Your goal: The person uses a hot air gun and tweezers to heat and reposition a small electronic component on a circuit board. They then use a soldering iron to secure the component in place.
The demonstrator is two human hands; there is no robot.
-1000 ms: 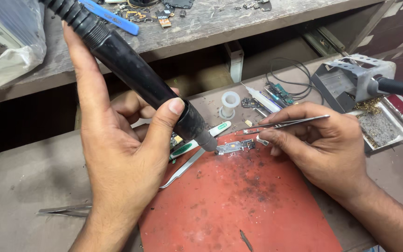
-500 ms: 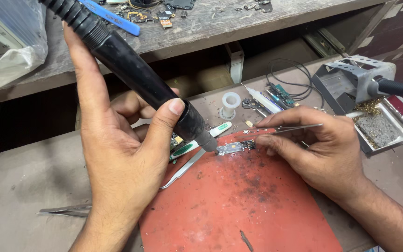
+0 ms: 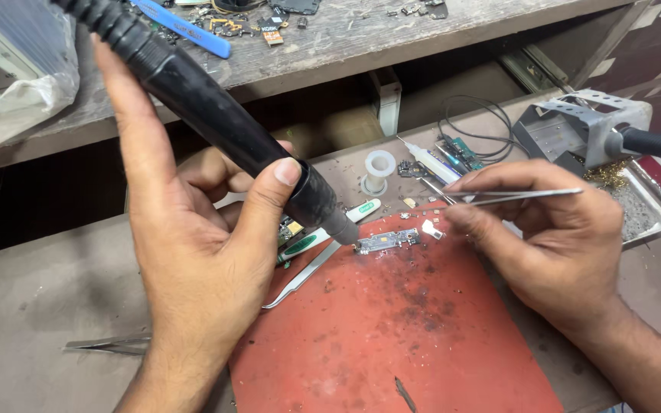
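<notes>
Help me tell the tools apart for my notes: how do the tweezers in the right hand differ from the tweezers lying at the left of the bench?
The tweezers in the right hand are lifted off the bench and pinched by the right hand, while the tweezers at the left lie flat and untouched. The held pair stands beside the red mat, near the small circuit board; the other lies on bare bench. Both are slim metal.

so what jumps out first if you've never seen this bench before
The thick black hot-air wand in the left hand runs slantwise from the top left, its nozzle tip right at a small circuit board. That board lies at the top edge of a scorched red work mat in the centre. On the right, the right hand holds thin metal tweezers just beside the board.
</notes>
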